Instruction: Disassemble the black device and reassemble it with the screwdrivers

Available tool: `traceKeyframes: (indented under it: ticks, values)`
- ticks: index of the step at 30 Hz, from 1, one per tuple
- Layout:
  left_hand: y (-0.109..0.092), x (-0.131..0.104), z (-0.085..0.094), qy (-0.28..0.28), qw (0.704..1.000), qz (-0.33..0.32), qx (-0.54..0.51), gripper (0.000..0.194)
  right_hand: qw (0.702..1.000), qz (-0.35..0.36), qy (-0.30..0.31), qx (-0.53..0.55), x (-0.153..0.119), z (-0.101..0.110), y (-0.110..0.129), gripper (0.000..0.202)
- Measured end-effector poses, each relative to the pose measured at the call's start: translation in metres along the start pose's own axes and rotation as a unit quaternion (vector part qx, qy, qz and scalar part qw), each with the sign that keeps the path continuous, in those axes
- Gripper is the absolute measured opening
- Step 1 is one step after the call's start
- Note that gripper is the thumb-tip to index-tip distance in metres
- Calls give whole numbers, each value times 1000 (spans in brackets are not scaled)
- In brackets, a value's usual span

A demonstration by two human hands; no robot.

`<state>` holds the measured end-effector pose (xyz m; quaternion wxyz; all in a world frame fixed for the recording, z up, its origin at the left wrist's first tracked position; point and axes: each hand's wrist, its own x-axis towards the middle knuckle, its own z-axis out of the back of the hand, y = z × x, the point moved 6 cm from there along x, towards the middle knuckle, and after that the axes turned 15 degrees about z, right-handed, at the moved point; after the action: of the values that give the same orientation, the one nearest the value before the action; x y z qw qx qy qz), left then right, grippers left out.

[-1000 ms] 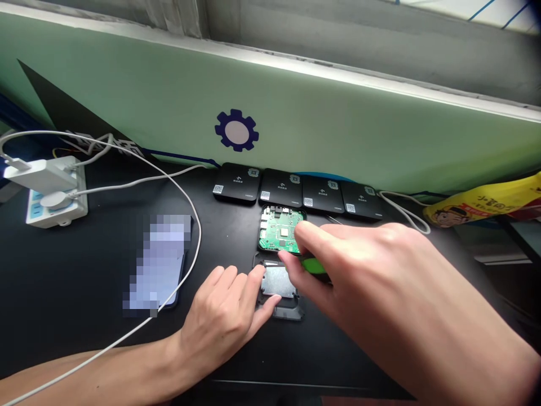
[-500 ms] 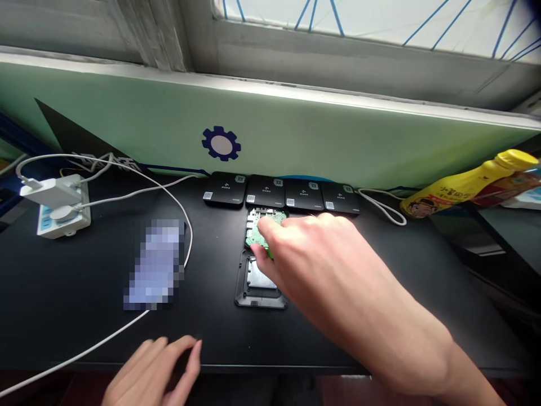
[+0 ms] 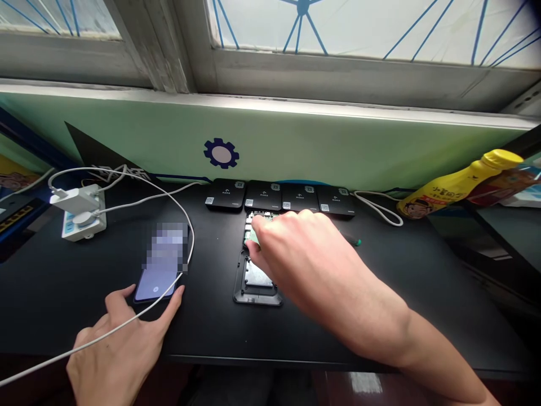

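Note:
My left hand (image 3: 127, 332) is at the near end of a phone (image 3: 158, 279), thumb and index finger spread to either side of it. The phone lies flat with its screen lit and partly pixelated. My right hand (image 3: 296, 242) is curled over a green circuit board (image 3: 254, 231) in a black case, thumb and index finger close together at its left part. Whatever lies under those fingers is hidden. Nearer me is a black cover (image 3: 257, 299) with a silver metal plate (image 3: 256, 275), partly behind my wrist. A green-tipped dark tool (image 3: 353, 239) shows behind my right hand.
Several black boxes (image 3: 226, 194) with labels stand in a row at the back. A white power strip (image 3: 84, 220) with chargers is at left, its white cable (image 3: 188, 214) running across the phone and my left hand. A yellow bottle (image 3: 456, 186) leans at right.
My left hand has moved forward and spread around the phone's near end. My right hand stays over the circuit board. The view has tilted up slightly, and the green-tipped tool now shows.

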<state>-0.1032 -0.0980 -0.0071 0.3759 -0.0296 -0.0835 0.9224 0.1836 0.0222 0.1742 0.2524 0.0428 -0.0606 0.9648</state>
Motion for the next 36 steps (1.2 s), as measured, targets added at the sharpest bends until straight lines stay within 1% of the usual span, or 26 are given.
traceKeyframes:
  ticks: [1,3,7,9,11,14,16,18,20,22,24,26,28,34,36]
  values:
    - [-5,-1,4,-19,999,4,46,90,1000,-3,8,4,0,1,-1,23]
    - [-13,-4,10,-59,994,3,92,87,1000,-7,20,10,1,2,-2,23]
    - [-20,-1,13,-99,991,0,87,89,1000,-5,17,5,-1,4,-1,21]
    - [-19,8,12,-113,989,17,90,94,1000,-3,7,-2,-2,4,-1,21]
    - [-16,22,11,-123,987,49,95,99,1000,-1,-1,-9,-2,3,-1,20]
    - [-13,43,7,-106,989,64,85,101,1000,-1,-2,-9,-3,2,-1,18]
    - [-11,49,8,-109,990,63,71,104,1000,-4,-4,-10,-3,2,-1,18]
    - [-11,43,11,-133,989,44,49,108,1000,-6,-9,-14,-3,2,-2,20]
    - [-14,29,16,-164,986,8,18,104,1000,-7,-13,-14,-3,1,-2,22]
    - [-16,15,18,-176,984,-22,-8,87,1000,-4,-15,-13,-3,-1,-3,22]
    - [-16,6,17,-154,987,-32,-32,72,1000,-3,-12,-14,-3,-3,-4,24]
    - [-15,5,14,-128,990,-36,-47,67,1000,-3,-6,-13,-3,-4,-4,26]
    - [-13,7,12,-113,992,-40,-47,69,1000,-4,-4,-14,-4,-4,-4,26]
    - [-9,10,10,-120,991,-29,-56,71,1000,-3,-13,-9,-4,0,-1,25]
    - [-10,8,12,-123,990,-21,-67,70,1000,-8,-2,-2,-4,-1,-3,27]
